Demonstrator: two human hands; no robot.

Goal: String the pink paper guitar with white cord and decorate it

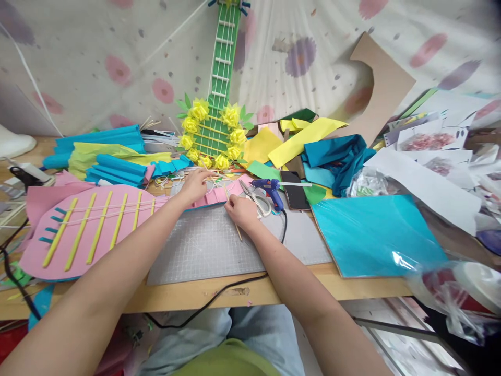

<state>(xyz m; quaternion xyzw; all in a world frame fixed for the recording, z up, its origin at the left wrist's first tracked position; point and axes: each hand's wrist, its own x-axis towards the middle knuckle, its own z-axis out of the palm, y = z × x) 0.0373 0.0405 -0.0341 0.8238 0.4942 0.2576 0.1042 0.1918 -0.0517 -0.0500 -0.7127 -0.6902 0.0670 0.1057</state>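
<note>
A pink paper guitar (92,224) lies flat on the left side of the table, crossed by yellow strips and white strings. Its narrow pink neck (213,197) reaches toward my hands. My left hand (194,185) is above the neck, fingers bent and closed on a thin white string (223,184); the fingertips are partly hidden. My right hand (241,211) is closed around a thin wooden stick (239,233), which points down toward the cutting mat (207,245). Just right of that hand lie scissors (261,202) with pale handles and a blue glue gun (270,190).
A green paper guitar (221,68) with yellow flowers leans at the back. Blue paper rolls (117,169) are on the left. A phone (296,193) and a blue board (379,235) lie to the right. The glue gun's black cord (219,295) hangs over the front edge.
</note>
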